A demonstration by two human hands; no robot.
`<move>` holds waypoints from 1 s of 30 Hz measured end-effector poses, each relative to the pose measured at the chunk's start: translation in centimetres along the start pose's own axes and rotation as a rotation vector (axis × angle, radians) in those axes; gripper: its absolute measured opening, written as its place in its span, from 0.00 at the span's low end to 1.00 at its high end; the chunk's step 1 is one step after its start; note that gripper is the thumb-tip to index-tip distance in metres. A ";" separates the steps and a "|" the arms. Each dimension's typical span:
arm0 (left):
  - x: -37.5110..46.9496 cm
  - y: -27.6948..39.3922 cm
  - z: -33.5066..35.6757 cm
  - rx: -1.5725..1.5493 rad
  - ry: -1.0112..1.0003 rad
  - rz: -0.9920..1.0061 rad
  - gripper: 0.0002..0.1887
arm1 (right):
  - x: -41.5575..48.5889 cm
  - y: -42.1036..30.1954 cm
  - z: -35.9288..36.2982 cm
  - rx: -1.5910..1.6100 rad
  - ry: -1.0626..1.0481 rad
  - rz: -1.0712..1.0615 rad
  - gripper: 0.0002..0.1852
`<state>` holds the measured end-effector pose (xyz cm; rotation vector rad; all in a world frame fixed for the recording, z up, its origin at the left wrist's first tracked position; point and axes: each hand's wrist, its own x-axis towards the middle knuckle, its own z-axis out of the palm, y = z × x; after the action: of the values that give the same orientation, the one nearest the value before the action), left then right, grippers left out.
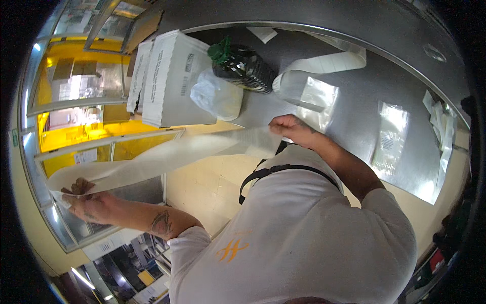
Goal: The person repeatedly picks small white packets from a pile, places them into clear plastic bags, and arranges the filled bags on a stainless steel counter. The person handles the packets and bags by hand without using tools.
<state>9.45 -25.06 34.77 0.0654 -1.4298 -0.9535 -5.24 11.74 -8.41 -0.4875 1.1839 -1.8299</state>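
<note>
My left hand is stretched far out to the left, its fingers closed on one end of a long, pale translucent strip. The strip spans in front of my waist to my right hand, which pinches its other end near the edge of the metal table. The middle of the strip is twisted and blurred. Just beyond my right hand lies a clear plastic packet. Another pale strip lies in a loose curl on the table, creased at intervals.
A white cardboard box, a tied plastic bag and a dark bottle with a green cap stand at the table's left. Another clear packet lies to the right, near crumpled strips. A glazed door frame is at the left.
</note>
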 end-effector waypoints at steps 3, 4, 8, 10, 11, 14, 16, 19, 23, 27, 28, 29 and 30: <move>-0.6 -1.4 -0.7 -0.065 0.022 -0.052 0.20 | 0.6 -1.1 0.4 0.286 0.065 0.124 0.17; -0.2 -1.8 -2.3 -0.102 0.026 -0.061 0.20 | 0.9 -1.3 0.1 0.262 0.050 0.184 0.19; 3.1 -3.1 -8.3 -0.219 0.018 -0.083 0.18 | 2.2 1.4 -2.6 -0.182 0.072 0.318 0.23; 3.8 -2.5 -8.3 -0.109 0.151 -0.017 0.17 | 2.6 2.4 -4.0 -0.513 0.221 0.330 0.23; 4.6 -2.7 -8.7 -0.024 0.209 0.021 0.17 | 2.0 3.2 -4.7 -0.773 0.422 0.246 0.24; 3.3 -2.7 -7.4 0.131 0.261 0.074 0.18 | 1.7 2.8 -5.1 -1.432 0.669 -0.007 0.38; 3.3 -3.5 -7.9 0.215 0.156 0.101 0.22 | 2.8 3.5 -4.7 -1.602 0.622 0.079 0.41; 2.4 -4.8 -8.0 0.297 0.033 0.049 0.24 | 5.7 6.1 -5.1 -1.722 0.510 0.186 0.40; 1.7 -5.8 -8.9 0.283 -0.090 0.007 0.25 | 8.9 9.4 -7.1 -1.710 0.429 0.255 0.25; 1.0 -7.7 -10.1 0.268 -0.042 -0.140 0.24 | 11.9 10.1 -11.5 -2.005 0.432 0.309 0.20; -0.3 -7.8 -9.9 0.285 -0.040 -0.180 0.25 | 12.8 8.7 -12.6 -2.120 0.421 0.330 0.21; -1.8 -8.2 -9.3 0.293 -0.043 -0.223 0.25 | 13.9 6.9 -14.7 -1.907 0.637 0.328 0.24; -3.3 -8.6 -8.1 0.228 -0.071 -0.292 0.23 | 14.8 4.7 -17.9 -1.597 0.863 0.297 0.27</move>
<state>12.39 -32.61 25.60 0.4224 -1.6187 -1.0320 -23.73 8.12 -22.82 -0.2618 3.0080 -0.4090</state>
